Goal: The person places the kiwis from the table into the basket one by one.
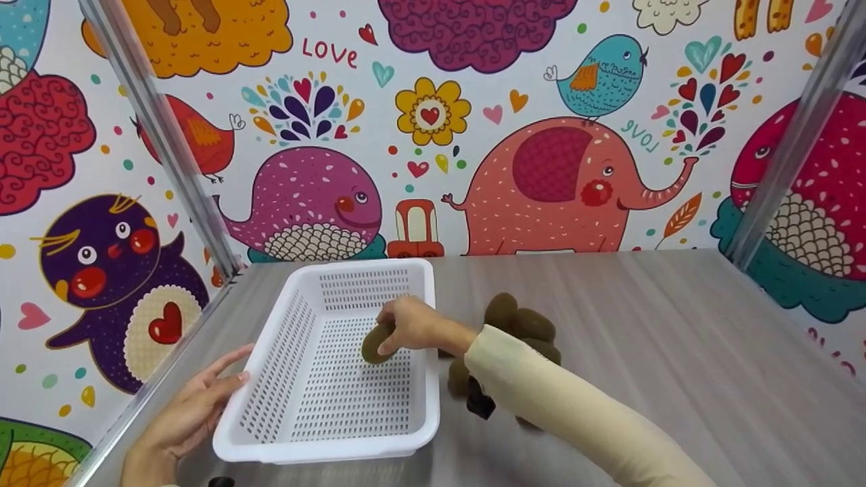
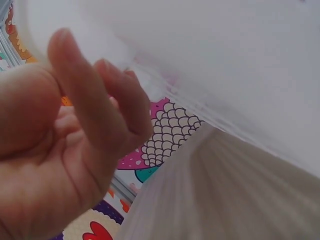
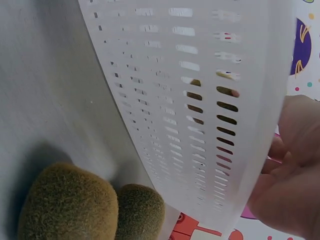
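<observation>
Inside the white basket (image 1: 427, 399), a kiwi (image 1: 374, 346) is held by the right hand (image 1: 416, 323), its grip pinched on the fruit between thumb and fingers; whether the basket's floor is touched cannot be told. The right forearm, covered by a cream sleeve (image 1: 568, 399), is stretched from the lower right across the basket's right rim. The basket's left side is touched by the left hand (image 1: 189, 414), whose grip is loose, fingers relaxed. Other kiwis (image 1: 535, 325) are grouped on the desk (image 1: 649, 325), partly hidden by the sleeve.
</observation>
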The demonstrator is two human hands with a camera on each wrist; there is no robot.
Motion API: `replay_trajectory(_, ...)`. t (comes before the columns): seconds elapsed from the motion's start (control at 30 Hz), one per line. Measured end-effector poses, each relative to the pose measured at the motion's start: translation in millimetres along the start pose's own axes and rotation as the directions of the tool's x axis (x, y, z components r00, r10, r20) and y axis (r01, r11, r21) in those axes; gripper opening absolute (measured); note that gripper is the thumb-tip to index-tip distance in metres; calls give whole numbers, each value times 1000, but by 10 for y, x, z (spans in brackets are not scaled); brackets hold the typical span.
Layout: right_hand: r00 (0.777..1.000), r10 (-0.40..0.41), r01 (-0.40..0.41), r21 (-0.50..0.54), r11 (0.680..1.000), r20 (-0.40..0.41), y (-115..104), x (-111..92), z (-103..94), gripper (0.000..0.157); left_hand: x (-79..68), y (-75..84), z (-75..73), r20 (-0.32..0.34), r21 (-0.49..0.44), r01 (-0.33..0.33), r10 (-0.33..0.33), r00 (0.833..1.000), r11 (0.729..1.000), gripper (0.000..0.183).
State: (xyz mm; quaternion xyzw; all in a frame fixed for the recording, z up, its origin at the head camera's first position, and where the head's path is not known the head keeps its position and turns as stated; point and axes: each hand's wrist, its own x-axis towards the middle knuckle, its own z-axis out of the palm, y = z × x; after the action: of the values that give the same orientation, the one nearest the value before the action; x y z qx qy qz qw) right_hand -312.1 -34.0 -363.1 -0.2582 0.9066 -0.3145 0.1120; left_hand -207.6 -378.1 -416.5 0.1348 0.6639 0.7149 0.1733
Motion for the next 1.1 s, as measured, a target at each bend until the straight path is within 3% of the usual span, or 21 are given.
replay_trajectory(0.3,998,-55,55,-104,993,4,-2,-3,26,36,-9,-15,10,-20,-9,3,-3,1000,1000,42)
replay_trajectory(0.67,995,-87,87,-1,996,-57,-8,-86,-183,27,-6,0,25,-21,0,0,0,1000,1000,42)
replay_trajectory(0.9,995,-52,57,64,996,-84,-17,-268,-389,33,-13,-8,2,-4,-8,-2,2,1000,1000,43)
replay_trajectory(1.1,992,-68,77,78,994,-104,-8,-482,-553,33,-6,-13,-6,17,-18,-12,12,1000,1000,44)
